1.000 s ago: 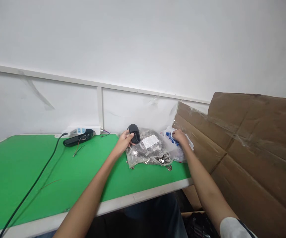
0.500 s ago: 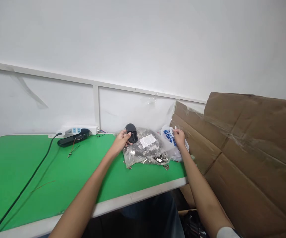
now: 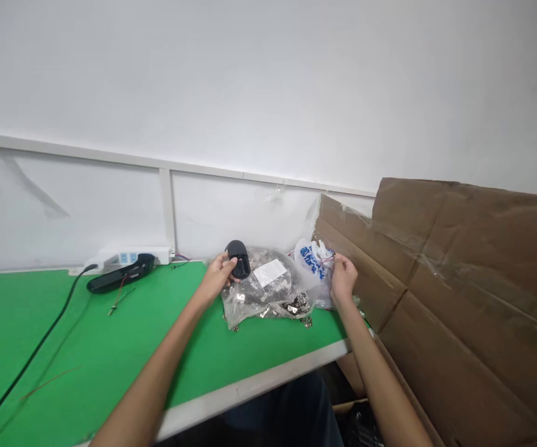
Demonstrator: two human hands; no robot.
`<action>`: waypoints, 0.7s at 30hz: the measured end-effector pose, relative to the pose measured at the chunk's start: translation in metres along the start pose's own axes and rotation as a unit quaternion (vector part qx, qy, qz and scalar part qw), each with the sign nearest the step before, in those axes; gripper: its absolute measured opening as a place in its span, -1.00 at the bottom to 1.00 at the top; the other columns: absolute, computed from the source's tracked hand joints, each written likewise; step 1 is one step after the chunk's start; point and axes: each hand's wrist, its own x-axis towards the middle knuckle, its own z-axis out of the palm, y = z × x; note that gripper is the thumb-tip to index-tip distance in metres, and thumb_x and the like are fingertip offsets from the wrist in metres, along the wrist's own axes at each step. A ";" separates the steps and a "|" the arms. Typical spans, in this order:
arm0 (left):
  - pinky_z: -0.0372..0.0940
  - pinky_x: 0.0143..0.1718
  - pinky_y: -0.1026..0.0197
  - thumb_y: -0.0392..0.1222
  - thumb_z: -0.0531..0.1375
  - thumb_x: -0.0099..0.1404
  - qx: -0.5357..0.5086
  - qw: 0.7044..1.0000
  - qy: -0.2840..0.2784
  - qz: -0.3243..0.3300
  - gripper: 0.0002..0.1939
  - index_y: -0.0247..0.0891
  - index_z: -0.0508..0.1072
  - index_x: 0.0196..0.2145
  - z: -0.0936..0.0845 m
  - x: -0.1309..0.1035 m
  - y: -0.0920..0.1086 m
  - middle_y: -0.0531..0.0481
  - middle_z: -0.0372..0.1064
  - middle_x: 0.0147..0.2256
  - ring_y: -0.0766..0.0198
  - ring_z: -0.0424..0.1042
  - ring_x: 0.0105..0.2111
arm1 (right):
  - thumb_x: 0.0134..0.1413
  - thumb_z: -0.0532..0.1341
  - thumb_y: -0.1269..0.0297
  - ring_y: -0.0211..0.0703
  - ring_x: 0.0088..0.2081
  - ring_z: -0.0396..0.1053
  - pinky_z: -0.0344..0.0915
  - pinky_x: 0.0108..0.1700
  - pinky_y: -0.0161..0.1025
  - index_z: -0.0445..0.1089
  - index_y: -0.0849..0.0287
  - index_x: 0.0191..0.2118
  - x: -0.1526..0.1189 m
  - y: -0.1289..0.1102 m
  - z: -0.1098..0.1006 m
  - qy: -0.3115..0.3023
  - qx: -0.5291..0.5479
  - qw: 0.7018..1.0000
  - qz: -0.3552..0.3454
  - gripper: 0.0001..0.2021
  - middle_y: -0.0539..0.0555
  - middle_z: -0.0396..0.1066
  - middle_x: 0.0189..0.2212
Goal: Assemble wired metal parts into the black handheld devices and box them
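My left hand (image 3: 216,275) is closed around a small black rounded plastic housing (image 3: 239,259) with a recess in its face, held above a clear bag of metal parts (image 3: 254,298). My right hand (image 3: 343,277) pinches a thin reddish wire (image 3: 326,258) in front of a white plastic bag (image 3: 303,252) with blue writing. Small shiny metal pieces (image 3: 298,305) show at the clear bag's near side, and a white label (image 3: 269,272) lies on top of it.
On the green table (image 3: 123,372), a long black plastic handle piece (image 3: 121,276) with wires leans by a white power strip (image 3: 110,256). A black cable (image 3: 40,347) runs down the left. Brown cardboard (image 3: 473,298) stands along the right side.
My right hand has drawn back a little from the white bag, and a thin reddish wire now shows at its fingertips. The view has shifted slightly; my left hand still holds the black housing.
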 end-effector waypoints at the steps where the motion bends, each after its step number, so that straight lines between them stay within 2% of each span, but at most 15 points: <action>1: 0.14 -0.67 0.39 -0.26 0.13 0.48 0.001 1.000 0.001 0.001 -0.71 -0.34 0.31 0.11 0.000 0.001 0.000 0.11 0.45 -0.51 0.34 0.44 -0.63 | 0.25 -0.01 -0.19 0.12 -0.04 0.56 0.49 0.03 0.04 0.45 0.29 -0.03 -0.005 -0.006 -0.002 0.021 0.026 0.999 0.008 -0.39 0.35 0.57 -0.05; 3: 0.14 -0.67 0.40 -0.26 0.14 0.47 0.002 1.000 0.004 0.001 -0.72 -0.33 0.32 0.10 0.000 0.003 -0.002 0.10 0.47 -0.49 0.34 0.44 -0.63 | 0.23 0.07 -0.23 0.01 -0.08 0.59 0.53 0.01 -0.03 0.42 0.22 -0.04 -0.014 -0.020 -0.005 0.050 0.109 0.992 0.027 -0.44 0.28 0.60 -0.07; 5: 0.13 -0.68 0.39 -0.25 0.15 0.46 0.000 1.000 0.008 0.000 -0.71 -0.32 0.31 0.10 -0.001 0.005 -0.003 0.09 0.47 -0.49 0.34 0.43 -0.64 | 0.17 0.22 -0.23 -0.07 -0.14 0.61 0.56 -0.02 -0.09 0.40 0.17 -0.07 -0.023 -0.038 -0.008 0.062 0.232 0.969 0.058 -0.48 0.21 0.61 -0.12; 7: 0.14 -0.68 0.39 -0.23 0.17 0.44 -0.002 1.000 0.007 0.003 -0.70 -0.31 0.32 0.09 -0.001 0.007 -0.005 0.09 0.48 -0.49 0.33 0.44 -0.63 | 0.10 0.34 -0.21 -0.12 -0.23 0.61 0.57 -0.09 -0.14 0.40 0.15 -0.10 -0.033 -0.057 -0.010 0.043 0.305 0.948 0.084 -0.49 0.15 0.62 -0.19; 9: 0.15 -0.67 0.39 -0.22 0.18 0.44 -0.002 1.000 0.005 0.007 -0.70 -0.30 0.34 0.09 -0.002 0.007 -0.006 0.08 0.48 -0.49 0.33 0.44 -0.63 | 0.10 0.37 -0.22 -0.14 -0.28 0.60 0.58 -0.15 -0.16 0.41 0.16 -0.11 -0.044 -0.074 -0.013 -0.004 0.317 0.944 0.089 -0.48 0.13 0.62 -0.22; 12: 0.15 -0.67 0.39 -0.21 0.18 0.44 -0.002 1.000 0.001 0.009 -0.69 -0.31 0.34 0.09 -0.002 0.007 -0.008 0.09 0.47 -0.49 0.34 0.44 -0.62 | 0.17 0.35 -0.21 -0.11 -0.33 0.60 0.58 -0.18 -0.15 0.44 0.18 -0.13 -0.066 -0.092 -0.017 -0.076 0.263 0.960 0.052 -0.51 0.15 0.62 -0.25; 16: 0.15 -0.66 0.40 -0.14 0.26 0.42 -0.014 1.000 -0.011 0.010 -0.63 -0.29 0.35 0.11 -0.003 0.007 -0.011 0.08 0.48 -0.47 0.35 0.45 -0.61 | 0.39 0.21 -0.09 -0.06 -0.28 0.61 0.56 -0.21 -0.15 0.49 0.16 -0.08 -0.104 -0.091 -0.029 -0.127 0.100 0.983 -0.083 -0.62 0.17 0.62 -0.23; 18: 0.16 -0.65 0.40 -0.10 0.29 0.40 -0.022 1.000 -0.019 0.009 -0.56 -0.30 0.35 0.14 -0.003 0.007 -0.012 0.08 0.49 -0.46 0.34 0.47 -0.60 | 0.47 0.14 0.02 -0.04 -0.22 0.61 0.54 -0.16 -0.14 0.51 0.14 -0.07 -0.121 -0.081 -0.035 -0.129 0.003 0.976 -0.177 -0.68 0.15 0.63 -0.22; 21: 0.16 -0.64 0.39 -0.08 0.29 0.40 -0.032 0.999 -0.038 0.006 -0.52 -0.32 0.35 0.18 -0.005 0.007 -0.012 0.04 0.52 -0.43 0.32 0.49 -0.59 | 0.51 0.11 0.20 -0.04 -0.18 0.60 0.51 -0.07 -0.13 0.53 0.14 -0.05 -0.137 -0.061 -0.041 -0.125 -0.114 0.934 -0.313 -0.74 0.16 0.64 -0.17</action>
